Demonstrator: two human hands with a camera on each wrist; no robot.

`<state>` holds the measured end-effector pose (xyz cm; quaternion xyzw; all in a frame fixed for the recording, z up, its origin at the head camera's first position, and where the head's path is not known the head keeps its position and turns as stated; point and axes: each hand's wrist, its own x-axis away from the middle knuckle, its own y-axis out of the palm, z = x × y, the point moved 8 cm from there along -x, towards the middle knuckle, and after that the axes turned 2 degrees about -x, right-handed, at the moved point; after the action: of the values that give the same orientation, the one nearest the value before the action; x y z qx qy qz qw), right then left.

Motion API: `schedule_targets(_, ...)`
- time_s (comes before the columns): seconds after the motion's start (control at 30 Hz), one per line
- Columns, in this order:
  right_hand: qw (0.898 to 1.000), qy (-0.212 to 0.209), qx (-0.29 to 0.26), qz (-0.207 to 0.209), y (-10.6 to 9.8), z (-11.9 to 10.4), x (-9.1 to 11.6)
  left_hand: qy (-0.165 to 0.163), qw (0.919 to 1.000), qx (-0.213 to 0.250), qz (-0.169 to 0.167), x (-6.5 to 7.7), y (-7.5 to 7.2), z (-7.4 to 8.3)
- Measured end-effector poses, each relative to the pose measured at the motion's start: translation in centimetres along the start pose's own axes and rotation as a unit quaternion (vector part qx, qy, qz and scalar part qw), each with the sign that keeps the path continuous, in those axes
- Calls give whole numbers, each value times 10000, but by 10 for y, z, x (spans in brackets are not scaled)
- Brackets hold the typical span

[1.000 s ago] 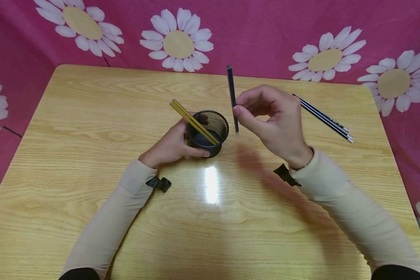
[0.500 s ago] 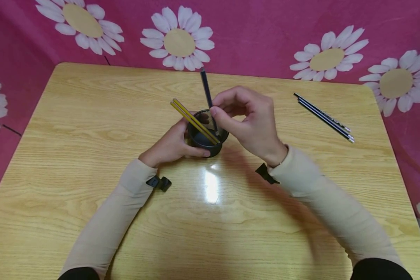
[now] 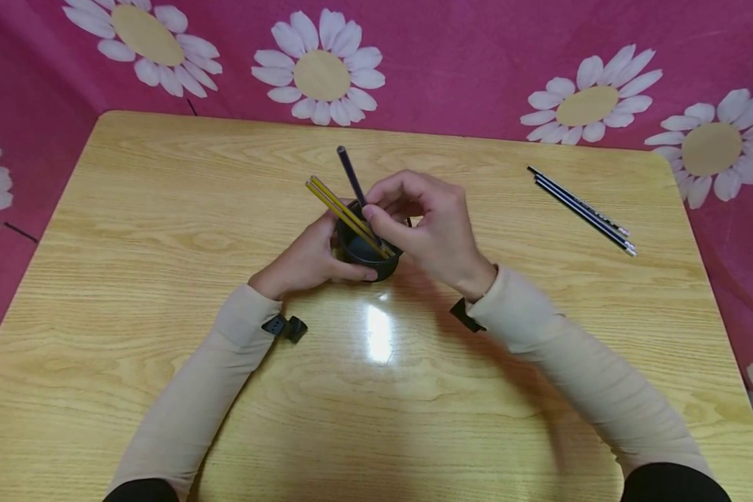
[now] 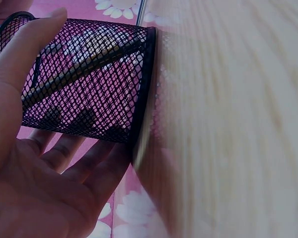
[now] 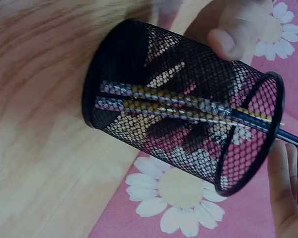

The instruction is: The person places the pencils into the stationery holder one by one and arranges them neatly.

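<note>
A black mesh pencil cup (image 3: 385, 272) stands upright on the table, and my left hand (image 3: 302, 263) grips its side, thumb in front, fingers behind. Two yellow pencils (image 3: 330, 199) lean in it toward the back left. With thumb and fingertips, my right hand (image 3: 431, 226) pinches a dark pencil (image 3: 350, 169) over the cup's opening. Through the mesh in the right wrist view, the lower end of the dark pencil (image 5: 293, 139) shows inside the cup (image 5: 208, 168), alongside the yellow pencils (image 5: 154, 99). My left palm (image 4: 49, 183) faces the mesh in the left wrist view.
Several dark striped pencils (image 3: 580, 209) with pale ends lie together at the right of the wooden table (image 3: 376, 418). Behind the table's back edge hangs a pink cloth (image 3: 452, 63) with white daisies. Light glares off the tabletop in front of the cup.
My right hand has moved left from beside the cup to over it, and the dark pencil has gone down into the opening, tilting left. My left hand and the cup have stayed put.
</note>
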<state>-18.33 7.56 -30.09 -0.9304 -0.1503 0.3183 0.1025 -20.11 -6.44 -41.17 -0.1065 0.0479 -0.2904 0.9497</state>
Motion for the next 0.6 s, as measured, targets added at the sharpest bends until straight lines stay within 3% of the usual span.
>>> schedule_targets(0.6,9985,368,231,-344,13,11,4,24,9998,6,-190,0,0,-2)
